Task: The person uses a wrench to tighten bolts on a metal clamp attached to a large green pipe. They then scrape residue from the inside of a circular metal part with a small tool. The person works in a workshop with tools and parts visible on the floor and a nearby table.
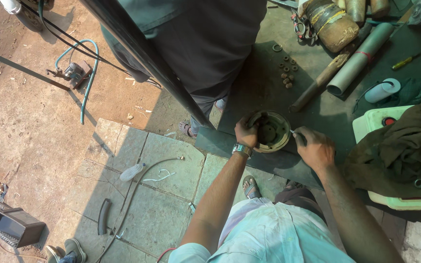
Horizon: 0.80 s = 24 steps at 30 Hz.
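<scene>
Gripping the rim of a round metal drum (270, 130) on the dark workbench (259, 87), the left hand (246, 132) is curling closed, while the right hand (315, 147) is pinching a thin tool (294, 132) whose tip is too small to identify.

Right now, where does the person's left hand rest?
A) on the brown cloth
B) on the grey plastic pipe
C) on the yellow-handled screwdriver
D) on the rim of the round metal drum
D: the left hand, with a wristwatch, grips the rim of the round metal drum on the dark workbench.
</scene>
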### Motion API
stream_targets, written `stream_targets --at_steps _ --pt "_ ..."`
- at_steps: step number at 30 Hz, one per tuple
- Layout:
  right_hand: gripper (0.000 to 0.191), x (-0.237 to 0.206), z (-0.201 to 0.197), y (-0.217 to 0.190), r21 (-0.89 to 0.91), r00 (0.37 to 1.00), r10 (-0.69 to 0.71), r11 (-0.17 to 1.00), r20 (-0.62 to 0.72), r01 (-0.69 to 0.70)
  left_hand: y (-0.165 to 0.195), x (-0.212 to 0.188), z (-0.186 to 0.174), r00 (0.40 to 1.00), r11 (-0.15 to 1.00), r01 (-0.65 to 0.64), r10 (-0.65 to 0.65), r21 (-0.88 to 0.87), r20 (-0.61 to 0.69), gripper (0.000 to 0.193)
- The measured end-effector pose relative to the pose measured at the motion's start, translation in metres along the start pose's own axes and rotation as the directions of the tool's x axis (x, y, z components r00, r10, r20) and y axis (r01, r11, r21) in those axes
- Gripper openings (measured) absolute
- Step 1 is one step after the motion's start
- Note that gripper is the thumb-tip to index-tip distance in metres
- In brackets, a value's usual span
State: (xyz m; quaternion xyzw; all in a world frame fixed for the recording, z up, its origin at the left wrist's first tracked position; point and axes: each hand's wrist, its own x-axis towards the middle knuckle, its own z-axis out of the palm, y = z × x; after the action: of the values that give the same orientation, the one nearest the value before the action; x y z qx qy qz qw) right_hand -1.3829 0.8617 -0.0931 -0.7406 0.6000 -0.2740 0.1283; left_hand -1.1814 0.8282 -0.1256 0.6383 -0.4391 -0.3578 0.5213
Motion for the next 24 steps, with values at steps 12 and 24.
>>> stream_targets --at_steps 12,24 --pt "0.013 0.015 0.012 0.021 -0.118 0.993 -0.067 0.990 0.101 0.079 -0.021 0.011 0.012 0.980 0.984 -0.165 0.157 0.063 0.120 0.030" --pt "0.013 -0.018 0.020 0.018 -0.016 0.994 -0.046 0.999 0.102 0.048 -0.034 0.014 0.019 0.973 0.963 -0.222 0.208 0.154 0.100 0.025"
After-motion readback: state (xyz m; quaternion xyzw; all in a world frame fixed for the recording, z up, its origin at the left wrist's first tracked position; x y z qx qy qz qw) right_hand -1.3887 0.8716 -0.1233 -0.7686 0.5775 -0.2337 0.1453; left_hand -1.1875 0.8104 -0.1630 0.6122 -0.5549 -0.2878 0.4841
